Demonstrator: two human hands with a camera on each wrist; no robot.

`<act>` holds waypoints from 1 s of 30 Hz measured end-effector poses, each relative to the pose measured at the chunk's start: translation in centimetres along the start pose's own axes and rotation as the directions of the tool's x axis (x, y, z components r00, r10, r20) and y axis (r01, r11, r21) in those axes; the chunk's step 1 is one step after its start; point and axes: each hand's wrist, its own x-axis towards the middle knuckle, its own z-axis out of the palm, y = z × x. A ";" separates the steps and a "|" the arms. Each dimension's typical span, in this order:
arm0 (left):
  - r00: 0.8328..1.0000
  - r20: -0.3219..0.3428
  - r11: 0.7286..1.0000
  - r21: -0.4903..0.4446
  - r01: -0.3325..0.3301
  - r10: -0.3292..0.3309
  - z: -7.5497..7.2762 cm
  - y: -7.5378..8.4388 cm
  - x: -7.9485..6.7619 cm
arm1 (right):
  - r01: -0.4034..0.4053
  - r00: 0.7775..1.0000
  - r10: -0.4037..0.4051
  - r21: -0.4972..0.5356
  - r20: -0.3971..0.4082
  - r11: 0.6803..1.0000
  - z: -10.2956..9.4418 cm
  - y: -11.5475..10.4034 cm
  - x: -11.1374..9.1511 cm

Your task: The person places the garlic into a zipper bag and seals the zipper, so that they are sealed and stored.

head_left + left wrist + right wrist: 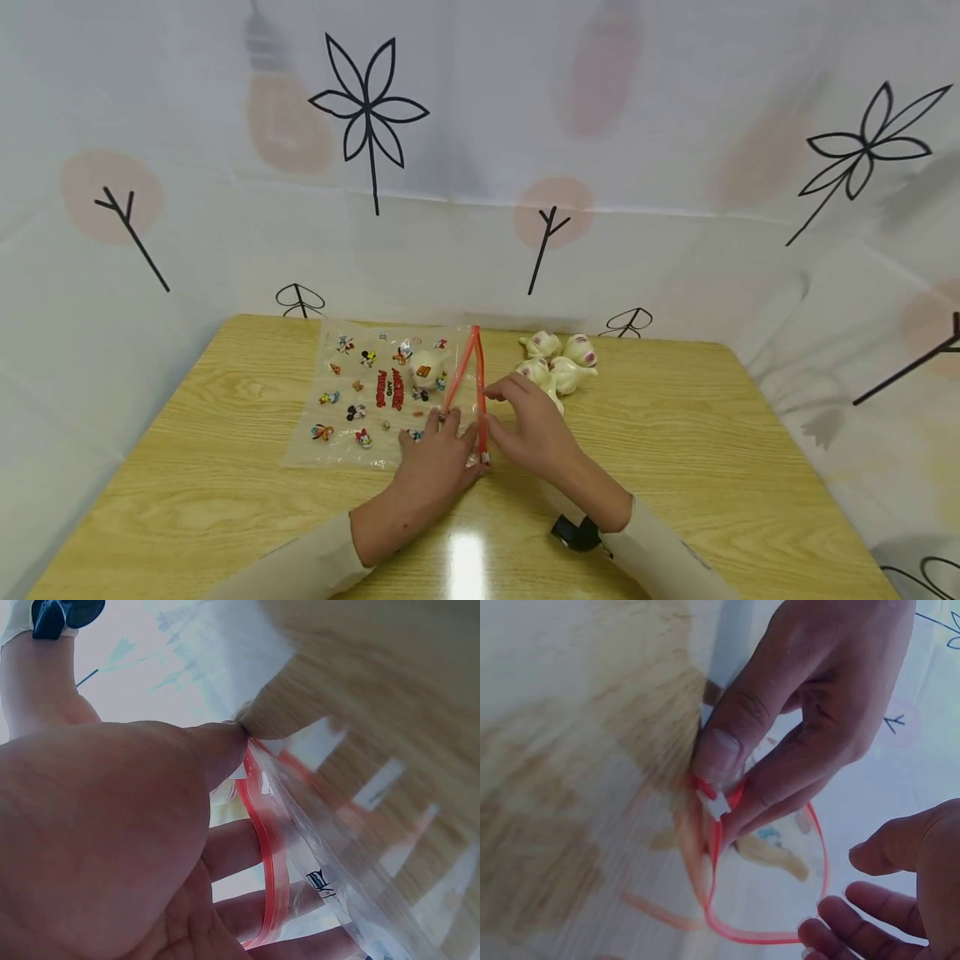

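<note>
Plastic bag (341,423) lies left, one bulb (426,369) inside; left hand (438,462) pinches its red rim (482,375) at the near end, right hand (538,429), loosely open, empty, beside other bulbs (572,377)

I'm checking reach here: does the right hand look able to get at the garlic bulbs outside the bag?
Probably yes: the right hand seems to grip nothing, and the garlic bulbs lie close by on the table, with nothing visible blocking the way.
</note>
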 end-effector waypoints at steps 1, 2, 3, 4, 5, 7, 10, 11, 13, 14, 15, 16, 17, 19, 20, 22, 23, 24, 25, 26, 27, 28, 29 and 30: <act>1.000 0.005 1.000 0.000 0.001 -0.001 0.0 0.0 0.0 | 0.000 1.000 0.000 -0.008 -0.001 1.000 0.0 0.1 -0.2; 1.000 0.010 1.000 0.000 0.003 -0.003 0.1 0.0 0.0 | -0.002 1.000 0.002 -0.013 0.000 1.000 0.0 0.2 -0.4; 1.000 0.012 1.000 0.000 0.004 -0.004 0.1 0.0 0.0 | -0.002 1.000 0.002 -0.018 0.001 1.000 -0.1 0.3 -0.6; 1.000 0.015 1.000 0.000 0.005 -0.005 0.1 0.0 0.0 | 0.000 1.000 0.000 -0.019 0.002 1.000 -0.2 0.4 -0.8; 1.000 0.016 1.000 -0.001 0.006 -0.006 0.1 0.0 0.0 | 0.002 1.000 -0.002 -0.017 0.002 1.000 -0.3 0.5 -1.0; 1.000 0.014 1.000 -0.001 0.007 -0.007 0.2 -0.1 0.1 | 0.006 1.000 -0.006 -0.009 0.003 1.000 -0.6 0.6 -1.3; 1.000 0.010 1.000 -0.004 0.009 -0.009 0.2 -0.1 0.2 | 0.012 1.000 -0.012 0.004 -0.002 1.000 -1.2 0.7 -1.7; 1.000 0.012 1.000 -0.006 0.010 -0.009 0.3 -0.1 0.2 | 0.015 1.000 -0.015 0.000 -0.006 1.000 -1.4 0.8 -1.8; 1.000 0.015 1.000 -0.011 0.010 -0.010 0.3 -0.2 0.2 | 0.018 1.000 -0.018 -0.010 -0.016 1.000 -1.7 1.0 -1.9; 1.000 0.019 1.000 -0.014 0.011 -0.011 0.4 -0.2 0.2 | 0.020 1.000 -0.020 -0.015 -0.021 1.000 -1.8 1.0 -2.0; 1.000 0.022 1.000 -0.014 0.012 -0.012 0.4 -0.2 0.2 | 0.022 0.999 -0.023 -0.020 -0.027 1.000 -2.0 1.1 -2.1; 1.000 0.027 1.000 -0.016 0.013 -0.012 0.4 -0.2 0.2 | 0.026 0.999 -0.026 -0.026 -0.033 0.999 -2.1 1.2 -2.2; 1.000 0.028 1.000 -0.018 0.012 -0.012 0.4 -0.2 0.2 | 0.028 0.999 -0.029 -0.032 -0.035 0.999 -2.2 1.3 -2.3; 1.000 0.028 1.000 -0.019 0.012 -0.011 0.5 -0.2 0.2 | 0.032 0.999 -0.033 -0.039 -0.037 0.999 -2.3 1.4 -2.4; 1.000 0.026 1.000 -0.018 0.009 -0.009 0.5 -0.2 0.2 | 0.032 0.999 -0.034 -0.041 -0.036 0.999 -2.4 1.4 -2.5; 1.000 0.024 1.000 -0.017 0.008 -0.007 0.5 -0.2 0.2 | 0.033 0.999 -0.035 -0.051 -0.034 0.998 -2.5 1.5 -2.6; 1.000 0.024 1.000 -0.016 0.007 -0.007 0.5 -0.2 0.1 | 0.033 0.999 -0.035 -0.054 -0.034 0.998 -2.5 1.6 -2.6; 1.000 0.024 1.000 -0.014 0.006 -0.006 0.5 -0.2 0.1 | 0.035 0.999 -0.037 -0.059 -0.037 0.998 -2.6 1.6 -2.7; 1.000 0.024 1.000 -0.011 0.006 -0.005 0.5 -0.2 0.1 | 0.038 0.998 -0.040 -0.065 -0.039 0.997 -2.6 1.7 -2.7; 1.000 0.024 1.000 -0.010 0.006 -0.006 0.5 -0.2 0.1 | 0.040 0.998 -0.043 -0.067 -0.043 0.997 -2.6 1.7 -2.8; 1.000 0.025 1.000 -0.013 0.008 -0.008 0.6 -0.2 0.1 | 0.043 0.998 -0.047 -0.070 -0.048 0.997 -2.7 1.8 -2.8; 1.000 0.025 1.000 -0.015 0.010 -0.009 0.6 -0.2 0.2 | 0.047 0.997 -0.051 -0.073 -0.054 0.996 -2.7 1.8 -2.9; 1.000 0.027 1.000 -0.017 0.010 -0.010 0.6 -0.2 0.2 | 0.051 0.997 -0.056 -0.076 -0.060 0.996 -2.8 1.9 -2.9; 1.000 0.028 1.000 -0.019 0.012 -0.011 0.6 -0.2 0.2 | 0.055 0.996 -0.061 -0.081 -0.065 0.995 -2.8 2.0 -3.0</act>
